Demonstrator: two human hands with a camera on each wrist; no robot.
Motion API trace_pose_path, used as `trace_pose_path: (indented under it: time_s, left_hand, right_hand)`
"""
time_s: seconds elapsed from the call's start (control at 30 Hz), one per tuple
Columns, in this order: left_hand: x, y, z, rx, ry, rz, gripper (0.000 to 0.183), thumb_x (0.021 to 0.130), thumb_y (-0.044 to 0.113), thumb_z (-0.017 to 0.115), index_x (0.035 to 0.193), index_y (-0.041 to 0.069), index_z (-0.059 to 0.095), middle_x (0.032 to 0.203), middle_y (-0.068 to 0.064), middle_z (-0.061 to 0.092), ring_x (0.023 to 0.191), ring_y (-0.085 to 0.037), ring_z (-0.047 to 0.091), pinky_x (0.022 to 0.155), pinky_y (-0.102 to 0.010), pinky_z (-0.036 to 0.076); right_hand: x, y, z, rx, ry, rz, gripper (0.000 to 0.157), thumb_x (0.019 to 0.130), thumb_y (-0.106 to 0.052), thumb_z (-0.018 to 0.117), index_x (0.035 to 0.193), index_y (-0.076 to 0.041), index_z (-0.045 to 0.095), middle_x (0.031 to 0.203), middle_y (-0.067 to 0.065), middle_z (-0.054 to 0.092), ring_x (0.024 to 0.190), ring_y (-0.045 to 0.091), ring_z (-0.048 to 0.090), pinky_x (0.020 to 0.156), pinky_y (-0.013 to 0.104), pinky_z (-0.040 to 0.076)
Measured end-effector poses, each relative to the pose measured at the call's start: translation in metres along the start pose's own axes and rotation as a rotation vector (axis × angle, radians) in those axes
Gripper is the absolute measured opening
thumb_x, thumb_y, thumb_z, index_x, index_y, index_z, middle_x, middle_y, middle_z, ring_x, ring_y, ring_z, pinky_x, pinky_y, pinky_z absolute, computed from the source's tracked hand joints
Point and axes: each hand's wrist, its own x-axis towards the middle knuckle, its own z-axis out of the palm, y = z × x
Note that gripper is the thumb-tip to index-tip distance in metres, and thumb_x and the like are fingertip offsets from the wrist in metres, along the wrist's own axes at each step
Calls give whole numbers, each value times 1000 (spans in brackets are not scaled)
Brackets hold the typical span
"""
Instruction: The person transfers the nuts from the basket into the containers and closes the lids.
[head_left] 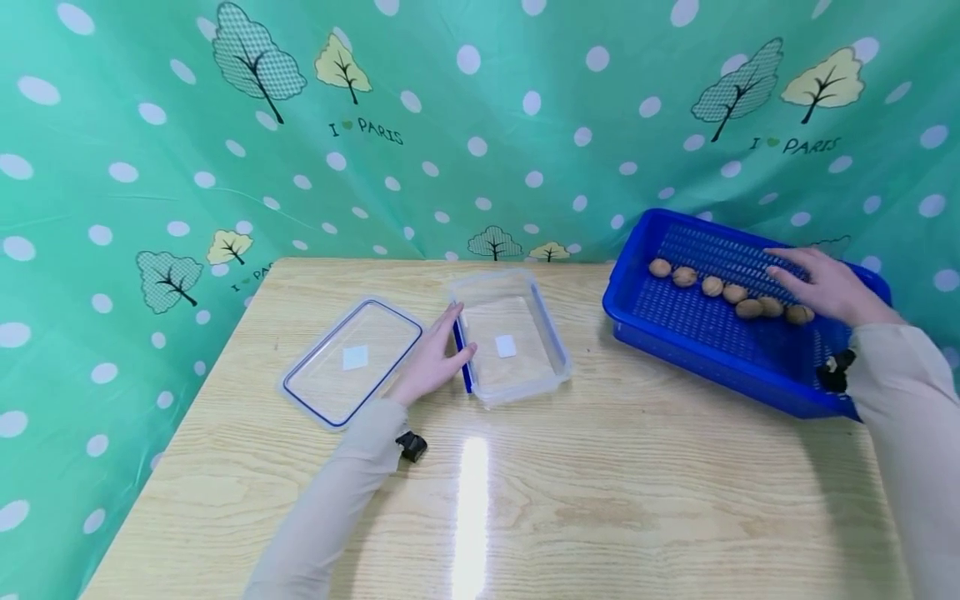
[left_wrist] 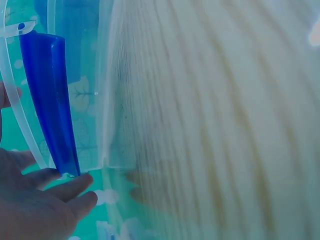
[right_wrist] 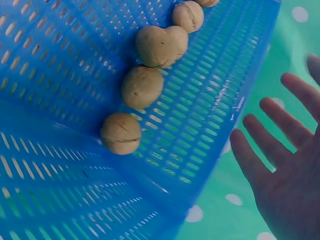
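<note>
My left hand (head_left: 431, 358) rests against the left side of a clear plastic container (head_left: 517, 388), its fingers along the blue side latch (left_wrist: 50, 100). The container stands uncovered on the table, a small white label on its bottom. My right hand (head_left: 828, 283) hovers over the right part of a blue perforated basket (head_left: 697, 362), with fingers spread and nothing held. Several walnuts (head_left: 712, 287) lie in a row across the basket floor, below and to the left of that hand. In the right wrist view the walnuts (right_wrist: 142, 87) sit apart from the fingers.
A clear lid (head_left: 367, 367) with a blue seal lies flat on the wooden table (head_left: 600, 500), left of the container and beside my left hand. Behind the table hangs a green dotted cloth (head_left: 480, 125). The basket stands at the right, near that cloth.
</note>
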Motion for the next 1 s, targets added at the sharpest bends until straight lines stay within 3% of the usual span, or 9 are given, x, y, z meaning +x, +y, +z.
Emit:
trace_pose_path:
  time_s: [0.17,0.27,0.4,0.5,0.6,0.67,0.73,0.9,1.0]
  left_hand:
    - [8,-3,5,-108,4,10,74,98,26,58,156,14,15,160,-9,11,143,-31,18,115,-49,16]
    - [14,-7,7,-188,3,23,74,98,23,58,156,16,13,160,-10,10,137,-36,31,112,-47,25]
    - [19,-12,9,-315,-19,23,75,99,20,56,157,20,9,161,-8,4,126,-41,46,105,-44,39]
    - [21,-15,11,-409,-51,9,78,99,18,55,157,21,3,161,-9,0,126,-45,44,102,-46,42]
    - [23,-17,12,-484,-80,12,81,100,16,54,156,20,-3,160,-11,-4,133,-46,32,105,-48,37]
    - [25,-18,13,-505,-95,24,81,100,15,54,156,17,-5,160,-12,-6,139,-44,19,109,-48,30]
    - [26,-18,13,-509,-106,20,81,100,16,54,156,18,-5,160,-12,-6,140,-42,16,111,-48,26]
    - [26,-14,8,-479,-123,-37,81,99,20,55,157,25,-2,160,-11,0,134,-47,29,109,-49,30]
    - [25,-13,6,-484,-134,-41,79,100,20,55,157,26,0,161,-11,1,134,-47,30,110,-49,29]
  right_hand:
    - [4,8,7,17,-42,14,61,103,-36,44,146,5,32,142,40,26,122,58,31,84,67,34]
    - [5,11,12,30,-81,26,58,103,-32,45,145,6,34,138,40,33,114,55,42,76,59,43]
    - [6,15,18,69,-141,54,53,103,-28,46,141,8,38,132,41,40,109,52,49,78,55,48]
    - [5,21,23,89,-160,71,52,102,-26,47,139,10,41,132,41,41,112,54,46,82,58,47]
    - [4,26,28,104,-158,83,52,102,-27,49,136,12,43,131,41,42,113,54,45,83,57,46]
    - [3,29,30,121,-164,87,53,102,-27,50,135,13,43,131,41,42,114,54,44,83,56,46]
    - [3,31,32,127,-169,96,53,101,-27,52,135,13,44,132,40,42,113,52,45,81,49,49]
    - [6,31,36,135,-205,91,51,100,-22,54,134,15,44,133,40,41,114,50,46,77,39,50]
    - [8,31,38,142,-233,89,52,100,-20,54,135,16,41,134,42,38,115,52,44,83,49,49]
